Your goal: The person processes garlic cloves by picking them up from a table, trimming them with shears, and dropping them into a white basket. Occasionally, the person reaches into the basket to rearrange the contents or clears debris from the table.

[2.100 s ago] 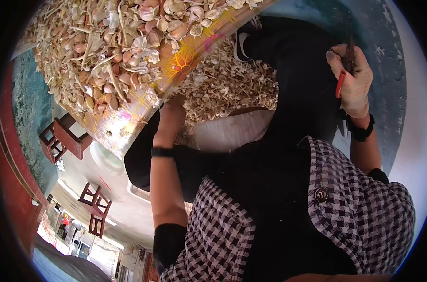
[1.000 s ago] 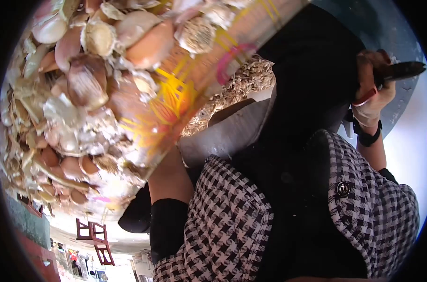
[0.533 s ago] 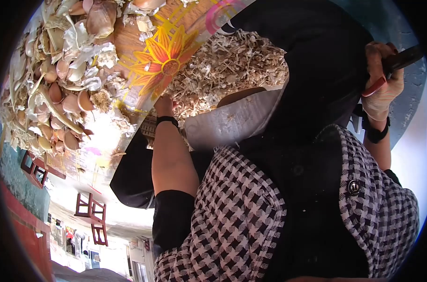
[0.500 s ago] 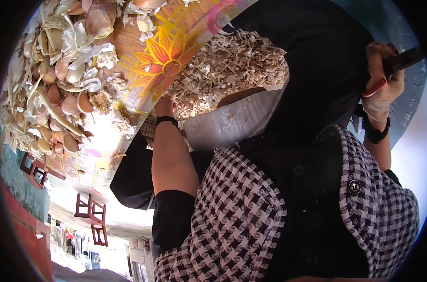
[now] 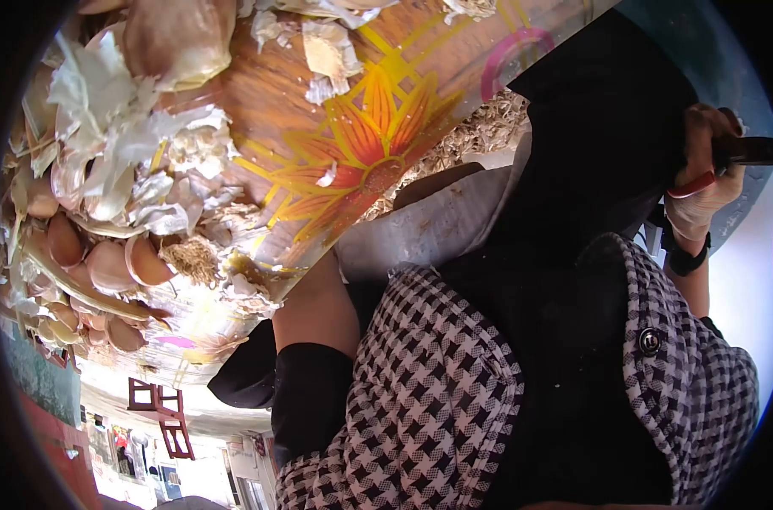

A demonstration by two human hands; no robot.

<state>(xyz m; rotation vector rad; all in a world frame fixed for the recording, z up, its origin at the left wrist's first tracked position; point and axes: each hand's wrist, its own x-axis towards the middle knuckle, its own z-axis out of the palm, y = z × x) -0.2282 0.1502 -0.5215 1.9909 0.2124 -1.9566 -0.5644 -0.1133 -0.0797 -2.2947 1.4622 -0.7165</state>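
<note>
The tbl. [image 5: 267, 89] fills the upper L of the view, w/ garlic cloves [image 5: 110, 266] lying loose on it, mostly at its L side, mixed w/ papery skins [image 5: 106, 102], dry stalks & a root tuft [image 5: 191, 257] near its lower edge. An orange/yellow flower [image 5: 365, 161] is painted on the tbl. surface.

The person's L forearm [image 5: 314, 314] runs up behind the tbl. edge, which hides the L hand; can't tell its grip or what, if anything, it has.

The R hand [image 5: 703, 170], well to the R of the tbl., has fingers curled closed round a red-handled tool [image 5: 747, 152], dark end pointing R, away from the tbl. Can't tell if the tool itself is open.

Just past the tbl. edge: a scrap heap [image 5: 484, 127] & a pale curved panel [image 5: 424, 231]. Dark-red stools [image 5: 169, 416] stand on the floor beyond the tbl.
</note>
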